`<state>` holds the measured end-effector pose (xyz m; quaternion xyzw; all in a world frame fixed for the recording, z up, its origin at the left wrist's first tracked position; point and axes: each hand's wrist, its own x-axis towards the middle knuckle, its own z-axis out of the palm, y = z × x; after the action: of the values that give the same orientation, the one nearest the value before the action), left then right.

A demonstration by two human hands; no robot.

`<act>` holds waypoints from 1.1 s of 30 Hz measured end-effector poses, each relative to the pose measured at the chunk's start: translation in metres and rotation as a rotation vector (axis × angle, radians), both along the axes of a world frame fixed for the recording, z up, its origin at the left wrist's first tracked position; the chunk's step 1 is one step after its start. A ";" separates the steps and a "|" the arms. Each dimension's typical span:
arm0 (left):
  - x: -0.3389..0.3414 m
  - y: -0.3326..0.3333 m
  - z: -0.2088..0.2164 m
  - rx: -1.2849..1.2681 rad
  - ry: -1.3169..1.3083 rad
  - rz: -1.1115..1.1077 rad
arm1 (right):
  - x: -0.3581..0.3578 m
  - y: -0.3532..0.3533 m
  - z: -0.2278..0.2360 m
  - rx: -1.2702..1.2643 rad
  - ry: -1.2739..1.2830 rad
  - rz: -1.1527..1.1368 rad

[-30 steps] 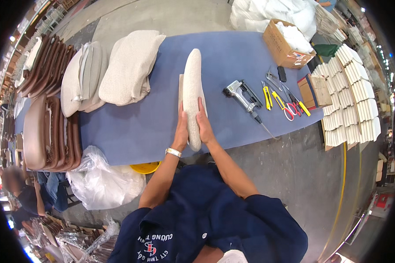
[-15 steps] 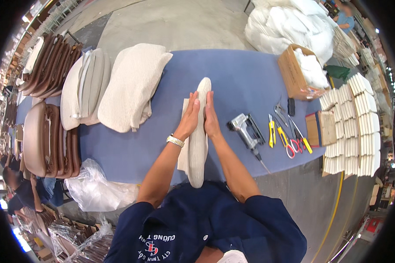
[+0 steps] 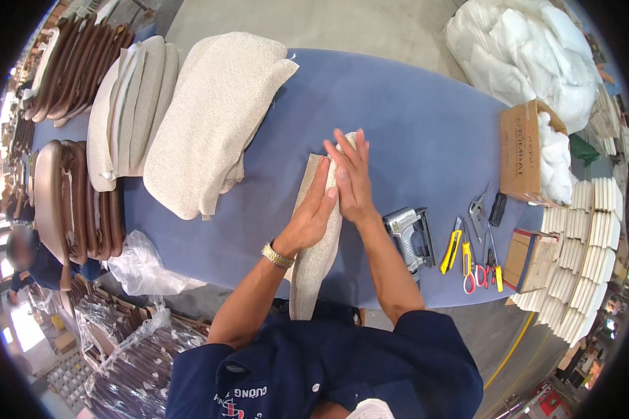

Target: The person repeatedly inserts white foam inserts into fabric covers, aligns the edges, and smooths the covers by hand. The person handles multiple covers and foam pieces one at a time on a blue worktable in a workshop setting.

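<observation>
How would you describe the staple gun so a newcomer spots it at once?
Start at the blue table and go to the tools lying along its right side. The staple gun is the leftmost of them, nearest the right hand. Its bulky silver-and-black body sets it apart from the slimmer yellow cutter beside it.

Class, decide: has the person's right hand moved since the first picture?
Yes. Judged against the staple gun, the right hand has moved forward, toward the far side of the blue table.
</observation>
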<state>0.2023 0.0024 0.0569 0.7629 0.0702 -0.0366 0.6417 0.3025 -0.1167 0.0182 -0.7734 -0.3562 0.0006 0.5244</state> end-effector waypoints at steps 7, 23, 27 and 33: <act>0.009 0.010 0.009 0.046 0.078 -0.018 | 0.094 -0.015 -0.006 0.194 0.463 0.369; 0.038 -0.012 0.012 0.483 0.085 0.058 | 0.095 -0.010 -0.018 0.112 0.779 0.368; 0.038 -0.014 0.014 0.490 0.119 0.052 | 0.101 -0.012 -0.021 0.190 0.881 0.405; 0.036 -0.011 0.017 0.482 0.182 0.047 | 0.117 -0.020 -0.032 0.294 0.974 0.654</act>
<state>0.2380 -0.0089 0.0741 0.8855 0.1520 -0.0726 0.4331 0.4198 -0.1370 -0.0143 -0.4539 -0.2907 0.4667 0.7011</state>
